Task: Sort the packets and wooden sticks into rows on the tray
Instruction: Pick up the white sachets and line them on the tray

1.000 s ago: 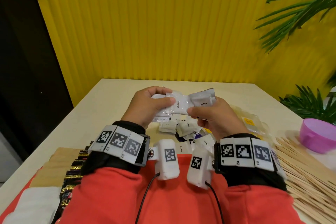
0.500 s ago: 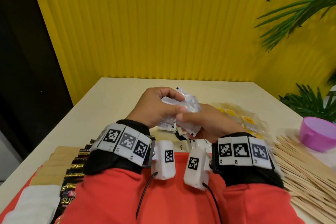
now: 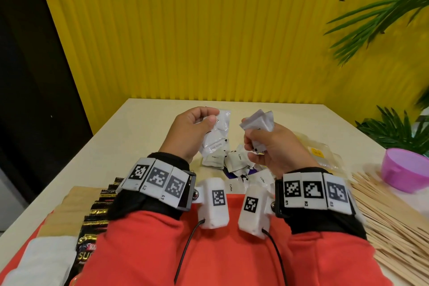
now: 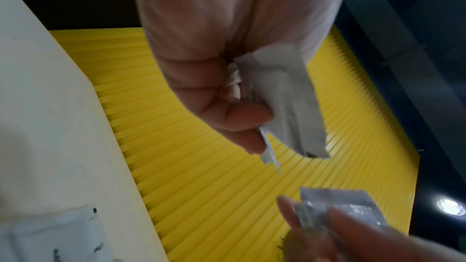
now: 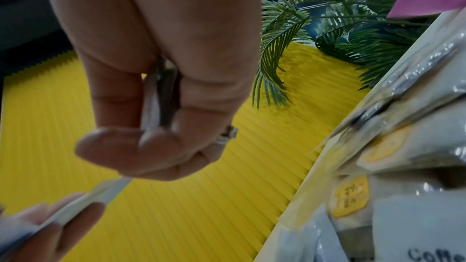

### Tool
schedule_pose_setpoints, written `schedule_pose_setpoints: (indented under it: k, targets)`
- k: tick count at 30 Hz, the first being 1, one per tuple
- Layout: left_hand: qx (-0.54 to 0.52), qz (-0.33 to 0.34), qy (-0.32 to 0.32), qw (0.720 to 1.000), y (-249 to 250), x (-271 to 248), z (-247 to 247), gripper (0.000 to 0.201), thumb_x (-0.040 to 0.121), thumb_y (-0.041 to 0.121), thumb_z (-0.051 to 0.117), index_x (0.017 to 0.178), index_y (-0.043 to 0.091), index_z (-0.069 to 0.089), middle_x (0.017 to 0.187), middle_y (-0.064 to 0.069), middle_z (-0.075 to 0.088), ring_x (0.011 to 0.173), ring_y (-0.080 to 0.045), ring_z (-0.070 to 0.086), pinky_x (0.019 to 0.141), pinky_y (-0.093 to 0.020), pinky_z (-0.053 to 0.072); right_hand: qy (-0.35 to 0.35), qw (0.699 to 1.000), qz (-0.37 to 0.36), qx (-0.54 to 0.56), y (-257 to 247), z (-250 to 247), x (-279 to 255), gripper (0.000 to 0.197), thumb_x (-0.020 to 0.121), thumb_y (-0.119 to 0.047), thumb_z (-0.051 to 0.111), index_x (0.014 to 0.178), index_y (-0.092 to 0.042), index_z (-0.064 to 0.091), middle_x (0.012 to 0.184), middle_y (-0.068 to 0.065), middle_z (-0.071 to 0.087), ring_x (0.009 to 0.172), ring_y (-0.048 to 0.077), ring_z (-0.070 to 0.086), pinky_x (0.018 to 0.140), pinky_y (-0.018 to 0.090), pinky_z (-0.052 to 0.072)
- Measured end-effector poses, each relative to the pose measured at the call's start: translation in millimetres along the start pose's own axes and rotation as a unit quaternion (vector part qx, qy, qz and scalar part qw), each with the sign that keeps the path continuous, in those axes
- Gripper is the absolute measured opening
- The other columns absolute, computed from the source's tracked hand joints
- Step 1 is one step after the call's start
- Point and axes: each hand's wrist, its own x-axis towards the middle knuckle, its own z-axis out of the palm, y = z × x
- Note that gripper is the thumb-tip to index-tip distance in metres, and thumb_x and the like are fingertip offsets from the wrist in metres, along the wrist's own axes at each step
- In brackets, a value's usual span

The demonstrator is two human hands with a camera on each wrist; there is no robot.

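Both hands are raised above the table, a little apart. My left hand grips a stack of white coffee packets between thumb and fingers; the same stack shows in the left wrist view. My right hand pinches a few white packets, seen edge-on as thin packets in the right wrist view. Below the hands lies a loose pile of coffee packets. Wooden sticks lie spread at the right. On the red tray at the lower left sit dark packets in a row.
A purple bowl stands at the right, behind the sticks. Clear packets with yellow labels lie right of the pile. A brown paper sheet and a white packet lie at the left. Plants stand past the table's right edge.
The hands were together over one bundle of packets; they have now drawn apart, each holding its own share.
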Motion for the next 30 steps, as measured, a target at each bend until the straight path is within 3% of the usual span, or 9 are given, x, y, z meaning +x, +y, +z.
schedule_pose_setpoints:
  k: [3,6,8,13,16,19,23,27,30]
  targets:
    - [-0.01,0.01,0.003,1.0,1,-2,4,0.02,0.087,0.002,0.06,0.084,0.022,0.062,0.083,-0.001,0.064,0.075,-0.014,0.059,0.075,-0.03,0.051,-0.03,0.999,0.0,-0.027,1,7,0,0.014,0.083,-0.011,0.066,0.093,-0.018,0.059,0.068,-0.004,0.055,0.059,0.009,0.05,0.052,0.019,0.046]
    - [0.005,0.034,0.022,0.999,2,-4,8,0.021,0.082,0.005,0.068,0.082,0.026,0.062,0.095,-0.005,0.066,0.095,-0.023,0.062,0.088,-0.039,0.052,-0.054,0.998,-0.005,-0.039,2,13,0,0.019,0.078,-0.01,0.071,0.092,-0.017,0.06,0.07,-0.004,0.06,0.06,0.008,0.052,0.05,0.019,0.046]
    - [0.009,0.045,0.033,0.998,3,-4,10,0.021,0.079,0.007,0.07,0.081,0.027,0.062,0.099,-0.005,0.066,0.102,-0.025,0.061,0.09,-0.039,0.051,-0.048,0.998,-0.009,-0.038,2,15,1,0.02,0.077,-0.001,0.069,0.09,-0.013,0.059,0.068,0.001,0.058,0.058,0.01,0.053,0.047,0.018,0.044]
    - [-0.027,0.01,0.001,1.0,8,-5,8,0.008,0.087,0.014,0.063,0.08,0.018,0.063,0.081,-0.003,0.064,0.073,-0.017,0.059,0.067,-0.028,0.053,0.006,0.999,-0.032,-0.022,1,6,2,0.02,0.075,0.007,0.067,0.085,-0.009,0.061,0.063,0.002,0.057,0.053,0.009,0.051,0.043,0.016,0.041]
    - [-0.037,-0.044,-0.013,0.998,13,-7,3,0.02,0.09,0.028,0.057,0.077,0.014,0.063,0.073,0.0,0.063,0.063,-0.009,0.056,0.054,-0.018,0.051,0.04,0.998,-0.046,0.002,1,-1,3,0.022,0.075,0.006,0.066,0.087,-0.011,0.063,0.064,0.0,0.058,0.055,0.009,0.051,0.044,0.016,0.04]
    - [0.013,-0.068,-0.024,0.997,13,-7,-1,0.025,0.088,0.035,0.059,0.071,0.018,0.063,0.071,0.002,0.06,0.066,-0.009,0.054,0.057,-0.02,0.048,0.056,0.997,-0.052,0.009,1,-4,4,0.023,0.075,0.006,0.066,0.087,-0.013,0.062,0.064,-0.002,0.059,0.057,0.009,0.052,0.046,0.017,0.041]
    - [0.068,-0.06,-0.054,0.994,10,-9,3,0.017,0.085,0.02,0.066,0.069,0.016,0.061,0.072,-0.001,0.06,0.064,-0.011,0.053,0.056,-0.017,0.046,0.054,0.997,-0.06,-0.002,3,-2,6,0.023,0.075,0.004,0.067,0.085,-0.015,0.062,0.063,-0.004,0.06,0.059,0.01,0.054,0.048,0.019,0.041]
    - [0.101,-0.055,0.0,0.993,9,-7,3,0.017,0.084,0.022,0.067,0.071,0.011,0.064,0.065,-0.002,0.056,0.053,-0.009,0.046,0.045,-0.013,0.04,0.093,0.991,-0.099,-0.007,2,-1,7,0.024,0.074,0.006,0.067,0.081,-0.016,0.06,0.067,-0.002,0.058,0.061,0.012,0.053,0.051,0.022,0.041]
    - [0.127,-0.067,0.01,0.99,12,-7,3,0.024,0.088,0.03,0.062,0.078,0.009,0.069,0.071,-0.002,0.061,0.057,-0.01,0.052,0.052,-0.015,0.044,0.146,0.973,-0.168,-0.067,-1,-3,8,0.026,0.073,0.009,0.064,0.082,-0.015,0.061,0.064,-0.003,0.054,0.053,0.007,0.048,0.05,0.023,0.039]
